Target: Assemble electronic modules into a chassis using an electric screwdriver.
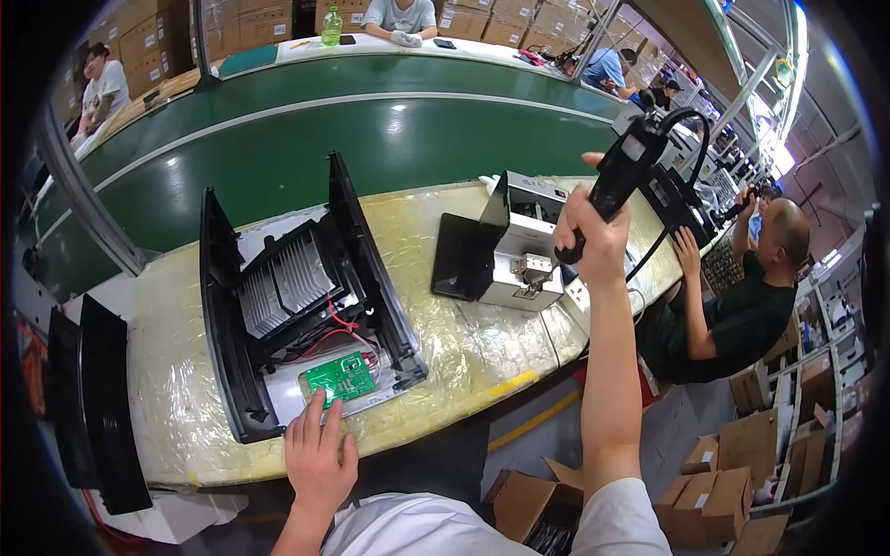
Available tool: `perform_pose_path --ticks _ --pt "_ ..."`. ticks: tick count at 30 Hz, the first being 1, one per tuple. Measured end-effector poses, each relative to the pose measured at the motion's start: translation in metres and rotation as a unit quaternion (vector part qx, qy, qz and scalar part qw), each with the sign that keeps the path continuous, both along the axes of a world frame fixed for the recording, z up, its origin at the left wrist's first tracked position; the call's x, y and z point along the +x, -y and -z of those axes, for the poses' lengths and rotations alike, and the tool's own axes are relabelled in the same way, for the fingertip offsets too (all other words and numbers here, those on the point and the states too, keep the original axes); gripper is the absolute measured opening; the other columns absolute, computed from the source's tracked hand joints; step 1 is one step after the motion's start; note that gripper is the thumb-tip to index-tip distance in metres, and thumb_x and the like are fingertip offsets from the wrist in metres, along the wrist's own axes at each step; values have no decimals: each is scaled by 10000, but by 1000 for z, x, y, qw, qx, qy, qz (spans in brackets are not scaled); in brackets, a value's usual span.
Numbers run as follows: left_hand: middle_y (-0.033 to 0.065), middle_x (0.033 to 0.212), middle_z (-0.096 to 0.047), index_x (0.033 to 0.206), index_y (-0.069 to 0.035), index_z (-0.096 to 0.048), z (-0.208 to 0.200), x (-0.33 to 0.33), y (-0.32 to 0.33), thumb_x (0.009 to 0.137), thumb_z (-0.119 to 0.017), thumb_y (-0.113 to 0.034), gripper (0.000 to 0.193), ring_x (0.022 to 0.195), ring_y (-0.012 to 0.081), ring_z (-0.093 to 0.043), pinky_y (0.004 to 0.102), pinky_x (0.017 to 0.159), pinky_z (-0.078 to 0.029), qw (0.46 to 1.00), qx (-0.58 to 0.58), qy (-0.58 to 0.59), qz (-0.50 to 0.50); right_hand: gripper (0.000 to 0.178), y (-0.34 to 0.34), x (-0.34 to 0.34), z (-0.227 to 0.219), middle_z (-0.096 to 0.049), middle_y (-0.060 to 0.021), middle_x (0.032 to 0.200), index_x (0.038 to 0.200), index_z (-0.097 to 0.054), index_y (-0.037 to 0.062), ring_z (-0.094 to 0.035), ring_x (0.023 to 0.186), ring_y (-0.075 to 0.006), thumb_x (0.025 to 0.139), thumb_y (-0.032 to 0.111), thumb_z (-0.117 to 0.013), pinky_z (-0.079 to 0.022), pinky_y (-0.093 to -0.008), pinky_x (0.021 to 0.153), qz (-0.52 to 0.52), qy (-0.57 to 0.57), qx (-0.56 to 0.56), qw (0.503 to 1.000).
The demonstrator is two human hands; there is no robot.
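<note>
My right hand [598,232] is raised over the right part of the bench, wrapped round a black corded electric screwdriver [630,162]. My left hand [320,454] lies with fingers stretched out at the near edge of a black plastic housing [394,324]; its fingertips reach the lower edge of a green circuit board [338,378]. Whether they press on the board or only rest beside it, I cannot tell. Inside the housing sits a finned metal heat sink [287,278], with red wires [343,324] running between it and the board.
A white metal box with a black open flap [524,278] stands right of the housing on the film-covered bench [464,371]. Black curved panels [102,408] lean at the left. Beyond runs a green conveyor [389,139]. A co-worker [742,306] works close by at right; cartons [714,491] lie below.
</note>
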State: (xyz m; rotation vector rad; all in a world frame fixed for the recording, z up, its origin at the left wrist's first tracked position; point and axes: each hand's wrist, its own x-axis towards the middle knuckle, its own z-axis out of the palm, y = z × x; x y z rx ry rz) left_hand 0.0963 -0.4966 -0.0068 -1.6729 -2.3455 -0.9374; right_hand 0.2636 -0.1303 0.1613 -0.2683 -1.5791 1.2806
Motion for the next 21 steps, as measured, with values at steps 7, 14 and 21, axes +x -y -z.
perform_pose_path --ticks 7,14,21 --pt "208 1429 -540 1336 -25 -602 -2 4 0 801 -692 -114 550 1182 372 -580 481 1012 -443 1000 -3 -10 -13 288 51 10 -9 -397 6 612 1206 -461 39 -411 429 -92 956 105 -588 -395 -282 426 30 -63 -34 997" --pt "195 1402 -563 1310 -59 -636 -14 15 -23 828 -675 -123 488 1167 335 -603 439 994 -463 1000 22 -2 2 357 136 13 -72 -435 2 730 1363 -468 8 -437 473 -108 1037 153 -458 -398 -244 466 -201 -217 103 950" --pt "176 1402 -575 1262 -24 -642 -20 23 -29 799 -693 -70 467 1168 336 -610 438 986 -477 998 45 46 -5 270 178 -37 -35 -623 -122 764 1077 -555 71 -561 578 -259 938 201 -747 -494 -435 575 -250 -51 -65 965"
